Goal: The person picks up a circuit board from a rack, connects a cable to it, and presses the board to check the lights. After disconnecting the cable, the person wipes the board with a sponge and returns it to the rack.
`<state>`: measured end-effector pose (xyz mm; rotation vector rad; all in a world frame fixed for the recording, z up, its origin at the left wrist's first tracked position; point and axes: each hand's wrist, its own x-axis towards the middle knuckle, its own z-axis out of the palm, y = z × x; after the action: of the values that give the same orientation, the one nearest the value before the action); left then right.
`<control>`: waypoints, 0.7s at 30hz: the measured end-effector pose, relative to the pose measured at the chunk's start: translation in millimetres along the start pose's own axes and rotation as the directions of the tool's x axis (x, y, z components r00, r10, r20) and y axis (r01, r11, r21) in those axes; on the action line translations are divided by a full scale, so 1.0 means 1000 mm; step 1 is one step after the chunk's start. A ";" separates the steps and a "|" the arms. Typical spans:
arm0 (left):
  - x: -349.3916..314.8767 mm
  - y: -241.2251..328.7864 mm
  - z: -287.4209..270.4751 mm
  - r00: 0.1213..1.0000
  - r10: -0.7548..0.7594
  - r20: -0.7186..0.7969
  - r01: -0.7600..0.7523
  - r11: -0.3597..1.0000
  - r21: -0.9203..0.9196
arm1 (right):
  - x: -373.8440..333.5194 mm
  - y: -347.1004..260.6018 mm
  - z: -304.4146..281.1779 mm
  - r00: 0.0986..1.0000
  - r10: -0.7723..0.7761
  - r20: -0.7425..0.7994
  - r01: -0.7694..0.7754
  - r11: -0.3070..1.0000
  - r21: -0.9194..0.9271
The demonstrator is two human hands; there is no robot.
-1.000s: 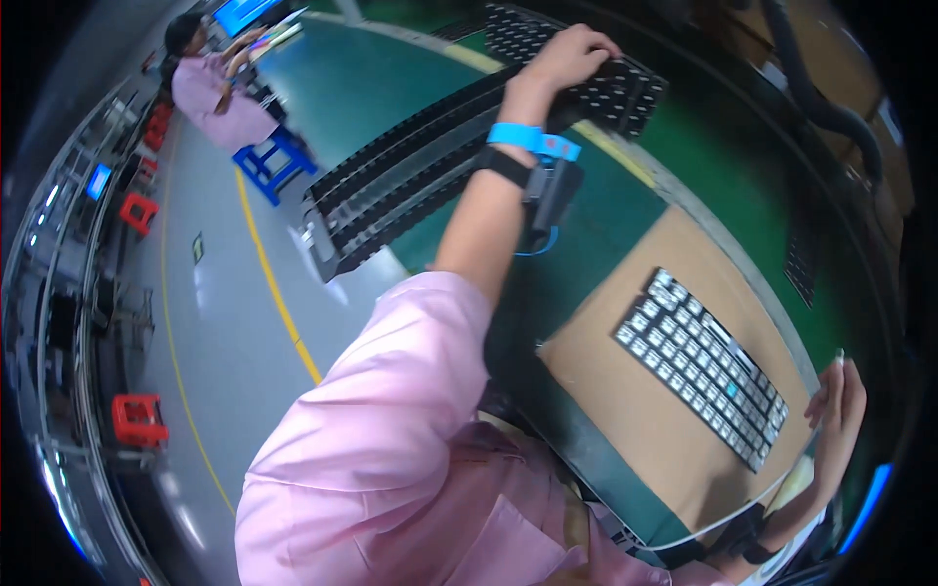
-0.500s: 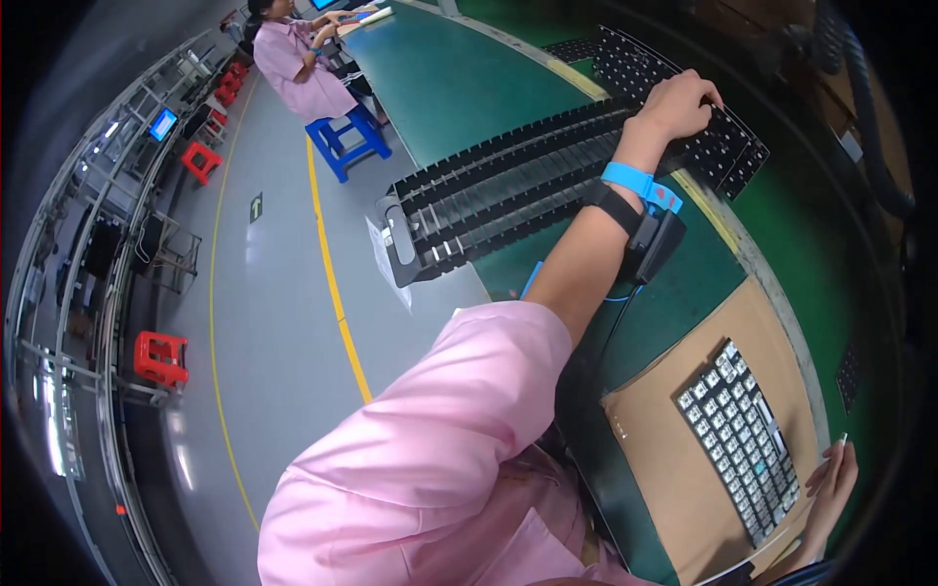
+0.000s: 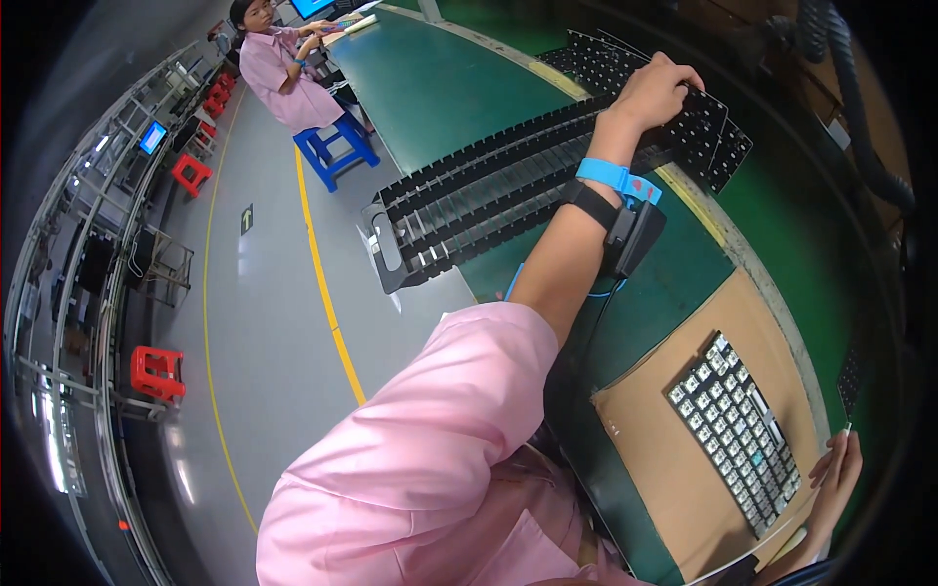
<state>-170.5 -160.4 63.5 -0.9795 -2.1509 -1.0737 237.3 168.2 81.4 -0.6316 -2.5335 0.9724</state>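
My left hand is at the far right end of a black slotted rack, its fingers closed over the edge of a black perforated board. More of the same dark board material shows beyond and below it, partly hidden by the hand. A blue wrist strap and a black band with a small device circle that wrist. At the lower right, my right hand pinches a thin tool with a pale tip; its kind is unclear. Beside that hand a keyboard with rows of white switches and no keycaps lies on cardboard.
The brown cardboard sheet covers part of the green bench. Another small dark perforated board is beyond the right hand. A person in pink sits on a blue stool at the far left. A ribbed black hose hangs far right.
The view has shifted slightly. The board under my left hand has moved against the one beneath, so two separate corners now show. The seated person's head has turned. My right hand keeps its pinch.
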 end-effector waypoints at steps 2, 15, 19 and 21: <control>-0.002 0.006 -0.004 0.996 -0.074 -0.041 0.072 0.997 -0.039 | -0.002 0.001 0.000 1.000 -0.003 0.004 0.003 1.000 0.005; 0.005 0.023 -0.031 0.971 -0.138 -0.197 0.124 0.989 -0.083 | -0.008 -0.013 -0.005 0.997 0.023 0.079 -0.022 1.000 -0.009; 0.006 0.011 -0.033 0.863 0.012 -0.505 0.040 0.995 0.092 | -0.011 -0.015 -0.001 0.999 -0.026 0.028 0.026 1.000 0.002; 0.009 0.008 -0.039 0.779 0.001 -0.628 0.062 0.995 0.079 | -0.012 -0.014 -0.001 0.999 -0.051 -0.002 0.051 0.999 0.008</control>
<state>-163.5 -186.7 94.5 -0.4396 -1.6394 -1.1033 243.7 152.8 89.8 -0.5620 -2.5305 0.9630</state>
